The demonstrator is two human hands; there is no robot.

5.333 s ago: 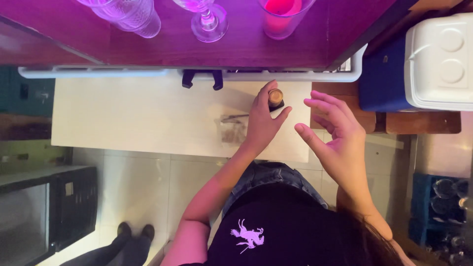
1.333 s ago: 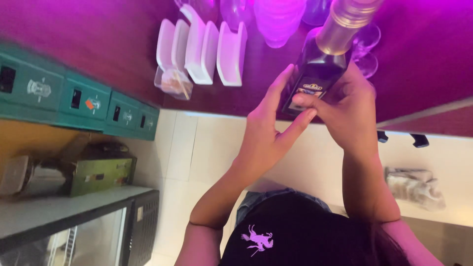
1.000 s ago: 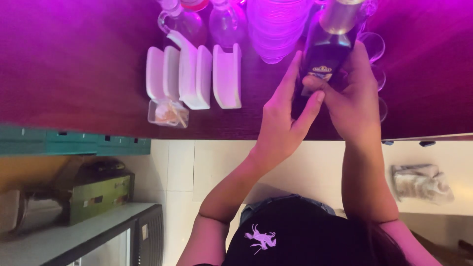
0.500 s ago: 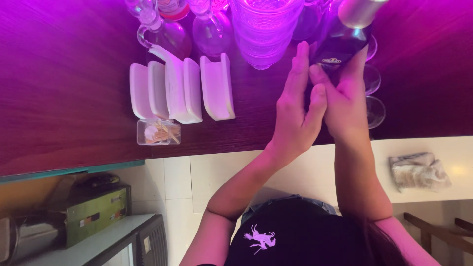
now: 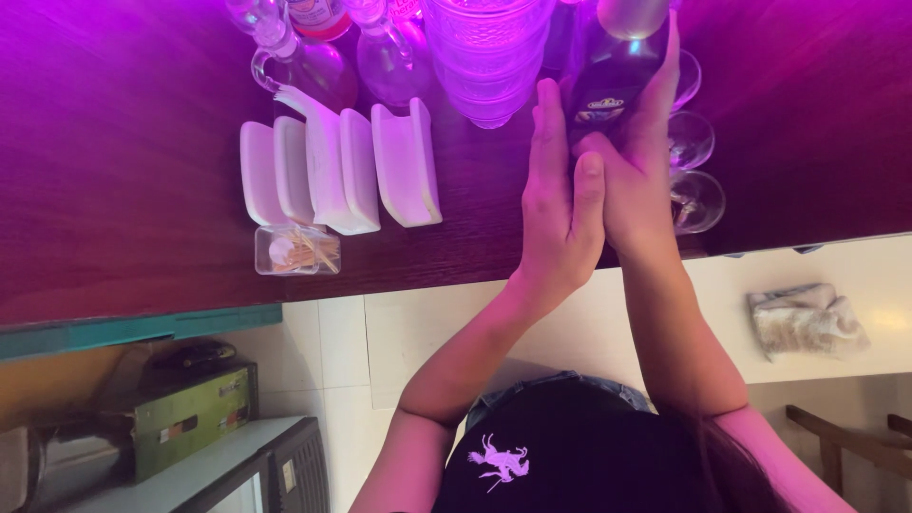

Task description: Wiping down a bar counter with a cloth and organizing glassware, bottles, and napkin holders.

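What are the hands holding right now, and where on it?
Both hands, left and right, clasp the dark glass bottle around its labelled lower body.

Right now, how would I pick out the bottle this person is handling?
Find the dark wooden counter under purple light. Behind the row of white holders, both hands, left hand and right hand, clasp a dark bottle. Unlike the clear glassware beside it, it is opaque with a label.
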